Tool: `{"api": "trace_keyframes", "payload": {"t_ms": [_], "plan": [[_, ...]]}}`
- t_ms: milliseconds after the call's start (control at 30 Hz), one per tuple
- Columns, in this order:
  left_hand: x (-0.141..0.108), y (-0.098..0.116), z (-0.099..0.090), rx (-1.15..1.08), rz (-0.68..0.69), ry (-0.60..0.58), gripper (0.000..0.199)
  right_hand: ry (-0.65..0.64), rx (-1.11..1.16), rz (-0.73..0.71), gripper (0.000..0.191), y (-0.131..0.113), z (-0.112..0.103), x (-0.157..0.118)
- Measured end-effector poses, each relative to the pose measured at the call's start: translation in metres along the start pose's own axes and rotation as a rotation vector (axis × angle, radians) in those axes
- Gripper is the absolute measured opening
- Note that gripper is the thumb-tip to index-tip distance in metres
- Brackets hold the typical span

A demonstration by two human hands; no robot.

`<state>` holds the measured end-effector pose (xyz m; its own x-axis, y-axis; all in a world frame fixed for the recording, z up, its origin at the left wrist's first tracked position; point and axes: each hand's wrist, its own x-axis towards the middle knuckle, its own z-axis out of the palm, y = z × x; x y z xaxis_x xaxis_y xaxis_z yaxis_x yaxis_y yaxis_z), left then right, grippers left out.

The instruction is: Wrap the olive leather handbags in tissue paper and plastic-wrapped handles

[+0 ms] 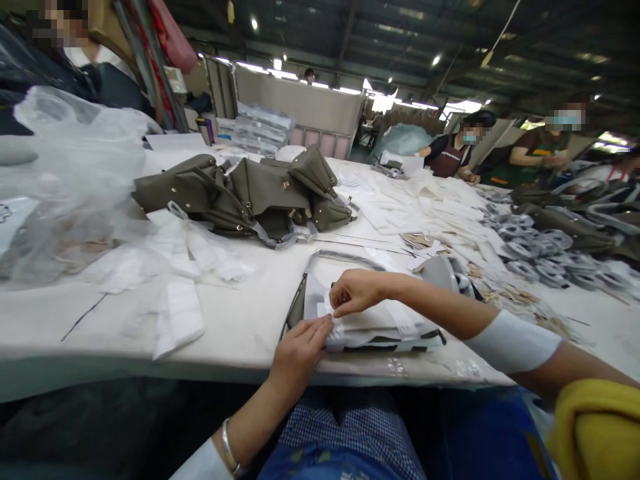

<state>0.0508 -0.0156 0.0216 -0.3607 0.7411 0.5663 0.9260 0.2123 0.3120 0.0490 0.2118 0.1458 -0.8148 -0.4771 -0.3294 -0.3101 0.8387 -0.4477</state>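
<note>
A handbag [295, 303] lies on its side at the table's front edge, mostly covered by white wrapping paper [375, 323]. Its dark side panel shows at the left, and a wrapped handle [345, 255] arches out behind it. Fingers stretched and flat, my left hand [303, 350] rests on the bag's near left part. My right hand [357, 292] is just above, thumb and fingers closed in a pinch by a small white piece [323, 309] on the paper. What the pinch holds is hidden. The fingertips of both hands nearly meet.
Olive bags [270, 190] are heaped behind, left of centre. Clear plastic bags [85, 160] and white paper strips [177, 317] lie at the left. Paper sheets [425, 207] and wrapped handles [530, 243] cover the right side, where two co-workers stand across the table.
</note>
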Motion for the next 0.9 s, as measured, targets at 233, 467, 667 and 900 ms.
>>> {"api": "trace_keyframes", "payload": {"t_ms": [233, 467, 667, 900], "plan": [[-0.003, -0.001, 0.003, 0.0, -0.005, 0.021, 0.05, -0.216, -0.188, 0.022, 0.019, -0.001, -0.012, 0.033], [0.002, -0.002, -0.001, -0.027, 0.007, -0.028, 0.047, -0.333, -0.425, 0.112, 0.016, -0.013, -0.016, 0.059], [0.006, -0.004, -0.005, -0.09, 0.023, -0.023, 0.044, -0.385, -0.486, 0.165, 0.022, -0.014, -0.016, 0.075], [0.0, -0.002, 0.002, -0.097, 0.026, 0.044, 0.054, -0.139, -0.606, 0.153, 0.046, 0.012, -0.022, 0.07]]}}
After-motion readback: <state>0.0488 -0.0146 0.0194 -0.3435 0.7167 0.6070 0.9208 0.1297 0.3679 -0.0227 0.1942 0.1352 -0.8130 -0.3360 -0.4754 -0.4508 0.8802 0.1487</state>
